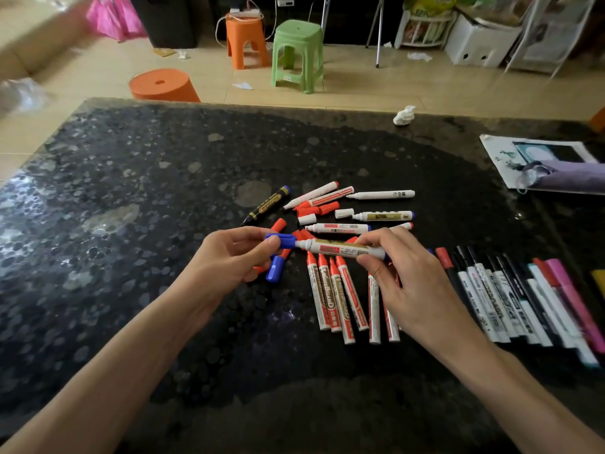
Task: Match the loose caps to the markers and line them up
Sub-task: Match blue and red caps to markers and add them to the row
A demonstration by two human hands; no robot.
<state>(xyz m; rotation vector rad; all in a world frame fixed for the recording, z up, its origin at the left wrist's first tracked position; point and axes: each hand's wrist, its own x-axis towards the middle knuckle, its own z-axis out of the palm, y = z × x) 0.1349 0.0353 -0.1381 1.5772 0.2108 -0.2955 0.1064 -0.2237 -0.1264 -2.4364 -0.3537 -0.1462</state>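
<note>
Left hand [229,257] pinching blue cap [282,240], right hand [412,286] gripping white marker [343,249], cap at marker's tip, above black table [163,191]

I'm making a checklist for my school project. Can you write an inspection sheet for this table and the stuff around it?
Surface: dark speckled table, glossy.
Job's things: blue cap at the tip of white marker; red-capped markers in a row; loose white caps and uncapped markers behind.
Clutter: crumpled tissue, printed paper at right.
Grips: left hand pinches blue cap; right hand holds white marker.
Cables: white cable beside orange stool.
Surroundings: green stool, tiled floor.
</note>
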